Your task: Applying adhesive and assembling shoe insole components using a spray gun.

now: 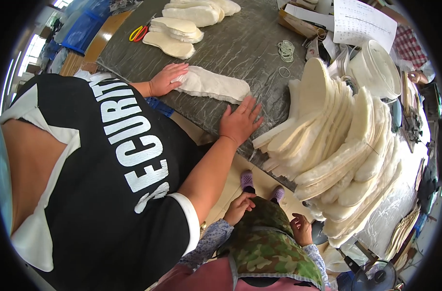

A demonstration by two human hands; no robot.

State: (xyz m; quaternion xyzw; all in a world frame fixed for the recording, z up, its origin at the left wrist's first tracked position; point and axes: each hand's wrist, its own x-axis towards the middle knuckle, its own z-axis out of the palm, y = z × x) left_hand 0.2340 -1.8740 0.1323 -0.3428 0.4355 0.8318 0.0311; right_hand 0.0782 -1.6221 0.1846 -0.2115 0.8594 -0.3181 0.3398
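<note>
My left hand (239, 208) hangs in front of my camouflage apron (269, 237), its fingers loosely bent with nothing visible in them. To the right, my right hand (302, 229) is held below the table edge, fingers slightly curled and apart, also without an object. It is nearest to a big heap of cream fleecy insoles (337, 121) stacked on the dark table (250, 43). Beyond my left hand, a co-worker in a black shirt has a hand on each end of a fleecy insole stack (213, 85) lying flat on the table.
Further back lie more insole bundles (192, 14) and yellow-and-red scissors (138, 33). Loose rubber bands (286, 51) sit near a cardboard box (298, 22), a paper sheet (364, 24) and a white round tub (376, 70). A round dark fan-like object (374, 276) stands at lower right.
</note>
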